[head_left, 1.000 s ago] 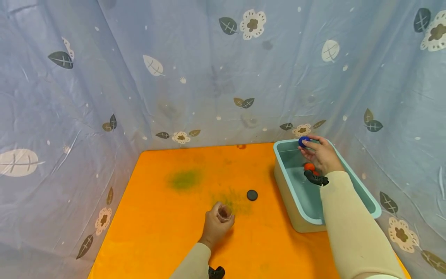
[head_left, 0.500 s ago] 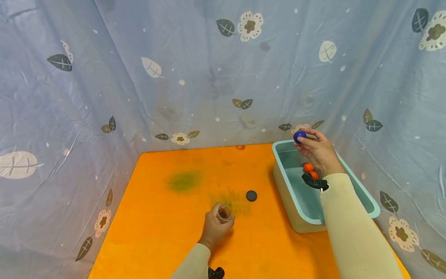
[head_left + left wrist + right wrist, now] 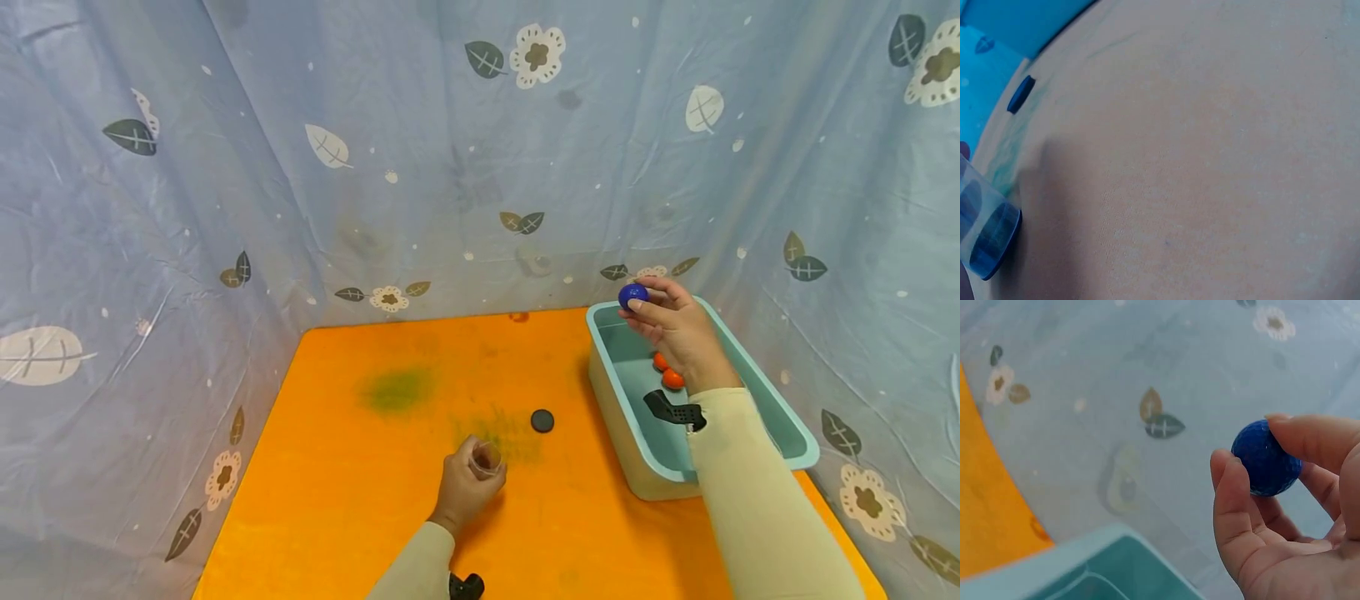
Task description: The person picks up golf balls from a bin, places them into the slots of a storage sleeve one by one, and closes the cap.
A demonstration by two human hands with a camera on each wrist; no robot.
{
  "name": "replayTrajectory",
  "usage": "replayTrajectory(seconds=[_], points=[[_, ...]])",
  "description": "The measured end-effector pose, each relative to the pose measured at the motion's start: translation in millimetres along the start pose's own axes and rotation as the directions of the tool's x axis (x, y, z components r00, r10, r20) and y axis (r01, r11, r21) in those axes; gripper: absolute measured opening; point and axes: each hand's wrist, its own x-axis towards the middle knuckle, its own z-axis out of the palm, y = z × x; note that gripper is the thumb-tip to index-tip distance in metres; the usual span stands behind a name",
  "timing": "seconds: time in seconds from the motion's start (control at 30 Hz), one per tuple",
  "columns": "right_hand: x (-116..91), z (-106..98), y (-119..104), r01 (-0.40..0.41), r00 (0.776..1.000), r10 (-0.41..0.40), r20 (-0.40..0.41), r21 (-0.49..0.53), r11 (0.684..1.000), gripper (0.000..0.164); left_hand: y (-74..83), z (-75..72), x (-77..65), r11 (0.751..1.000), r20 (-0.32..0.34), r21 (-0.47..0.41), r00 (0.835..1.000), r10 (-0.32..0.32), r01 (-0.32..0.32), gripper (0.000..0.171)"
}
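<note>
Between thumb and fingers, my right hand (image 3: pixel 678 333) pinches a dimpled blue golf ball (image 3: pixel 633 297) above the far end of the light teal bin (image 3: pixel 617 379). The right wrist view shows the golf ball (image 3: pixel 1264 459) up close, with the bin's rim below it. My left hand (image 3: pixel 467 487) grips a clear plastic cup (image 3: pixel 487 458) whose opening faces up, low over the orange tabletop. The lower part of that cup (image 3: pixel 994 240) shows at the left edge of the left wrist view. Two orange balls (image 3: pixel 673 380) lie inside the bin under my right forearm.
A round black lid (image 3: pixel 542 421) lies on the orange table (image 3: pixel 352 483) between the cup and the bin. Green stains mark the tabletop. Patterned blue curtains (image 3: pixel 420 167) hang along the back and both sides.
My right hand has lifted the golf ball slightly and moved it left toward the bin's far left corner. The left hand keeps its grip on the cup, nearly still.
</note>
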Motion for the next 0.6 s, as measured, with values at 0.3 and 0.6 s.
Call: replayTrajectory(seconds=[0.3,0.6], points=[[-19.9,27.2,8.9,0.015,0.996,-0.01,0.085,-0.057,0.998,0.039,-1.5,-0.9,-1.0,0.999,-0.009,0.014,0.999,0.036,-0.035,0.038],[-41.8,55.3,30.2,0.022,0.981,0.014,0.193,-0.181,0.983,0.042,1.3,-1.9,-1.9,0.999,0.002,0.031,1.0,0.026,-0.026,0.036]])
